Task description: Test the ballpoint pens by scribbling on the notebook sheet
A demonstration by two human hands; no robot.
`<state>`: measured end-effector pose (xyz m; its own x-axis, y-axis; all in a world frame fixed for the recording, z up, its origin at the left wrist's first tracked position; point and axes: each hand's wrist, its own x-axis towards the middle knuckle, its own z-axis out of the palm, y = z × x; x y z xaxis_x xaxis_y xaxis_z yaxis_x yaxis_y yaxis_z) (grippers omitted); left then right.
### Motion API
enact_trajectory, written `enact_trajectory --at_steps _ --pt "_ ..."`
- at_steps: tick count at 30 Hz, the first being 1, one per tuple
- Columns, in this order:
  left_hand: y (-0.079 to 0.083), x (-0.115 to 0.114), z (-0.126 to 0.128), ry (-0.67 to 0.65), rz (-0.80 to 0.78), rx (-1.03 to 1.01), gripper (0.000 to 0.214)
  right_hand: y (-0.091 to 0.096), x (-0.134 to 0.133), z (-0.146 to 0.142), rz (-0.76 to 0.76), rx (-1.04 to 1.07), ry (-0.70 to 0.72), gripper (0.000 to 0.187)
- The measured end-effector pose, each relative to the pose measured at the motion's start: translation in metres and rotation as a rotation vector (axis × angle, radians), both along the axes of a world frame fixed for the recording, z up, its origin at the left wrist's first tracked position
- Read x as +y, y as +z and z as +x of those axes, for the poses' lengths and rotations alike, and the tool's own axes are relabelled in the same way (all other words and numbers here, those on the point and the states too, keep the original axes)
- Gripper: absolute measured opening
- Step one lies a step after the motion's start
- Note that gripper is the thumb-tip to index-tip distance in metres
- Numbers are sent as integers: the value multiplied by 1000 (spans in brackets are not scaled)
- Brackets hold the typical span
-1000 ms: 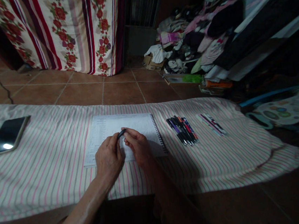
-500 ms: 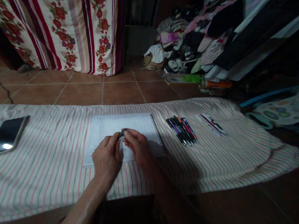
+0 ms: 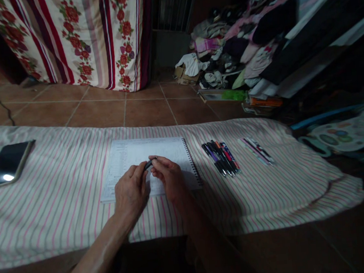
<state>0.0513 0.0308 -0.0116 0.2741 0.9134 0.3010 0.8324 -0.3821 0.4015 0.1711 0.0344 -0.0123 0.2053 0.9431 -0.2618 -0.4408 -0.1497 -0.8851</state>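
My left hand [image 3: 130, 194] and my right hand [image 3: 169, 179] meet over a spiral-bound notebook [image 3: 129, 154] that lies open on a striped cloth [image 3: 55, 196]. Both hands are closed on a dark pen [image 3: 148, 163], fingertips pinching it from either side. The pen is mostly covered by the fingers. To the right of the notebook lies a bunch of several pens [image 3: 222, 158], and further right a smaller group of pens [image 3: 257, 150].
A phone [image 3: 7, 164] lies face up at the cloth's left end. Beyond the cloth is a tiled floor [image 3: 141, 110], a floral curtain [image 3: 72, 39] and a heap of clothes [image 3: 241, 49]. A patterned board [image 3: 345, 133] lies at the right.
The hands have closed in slightly on the pen, so less of it shows. Everything else lies as before.
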Motion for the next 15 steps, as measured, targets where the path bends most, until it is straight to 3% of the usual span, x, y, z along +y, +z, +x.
enact_trajectory --at_steps 6,11,15 --pt "-2 0 -1 27 100 42 33 2 1 -3 -30 -114 -61 29" --pt "-4 -2 1 7 158 96 32 1 2 -3 -47 -270 37 44" --pt "-4 -3 2 -12 191 113 32 -4 4 0 -30 -451 11 48"
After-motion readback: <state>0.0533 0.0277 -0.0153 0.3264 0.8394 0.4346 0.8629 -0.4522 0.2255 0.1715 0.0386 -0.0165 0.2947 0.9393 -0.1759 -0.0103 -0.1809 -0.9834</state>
